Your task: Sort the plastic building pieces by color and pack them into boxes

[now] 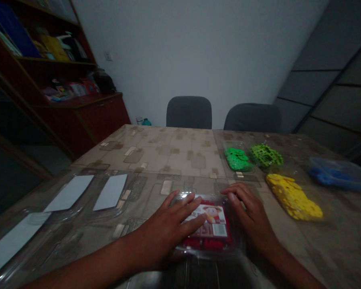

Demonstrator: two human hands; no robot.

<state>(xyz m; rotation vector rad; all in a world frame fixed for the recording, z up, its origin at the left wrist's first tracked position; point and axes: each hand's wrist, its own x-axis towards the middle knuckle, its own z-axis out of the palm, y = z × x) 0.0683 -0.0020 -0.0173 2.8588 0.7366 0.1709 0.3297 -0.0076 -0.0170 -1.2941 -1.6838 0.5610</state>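
A clear plastic box (205, 237) with red contents lies at the front of the table, its lid on. A printed label with a cartoon figure (213, 214) shows on its top. My left hand (176, 228) lies flat across the lid's left part, fingers spread and covering some of the label. Along the box's right edge rests my right hand (249, 212), fingers loosely bent and their tips at the far right corner. Its palm side is hidden.
Clear trays hold green pieces (237, 159), light green pieces (266, 155), yellow pieces (294, 197) and blue pieces (327, 176) on the right. Left lie clear packages with white cards (110, 192). Two grey chairs (189, 112) stand beyond the patterned tabletop (168, 140).
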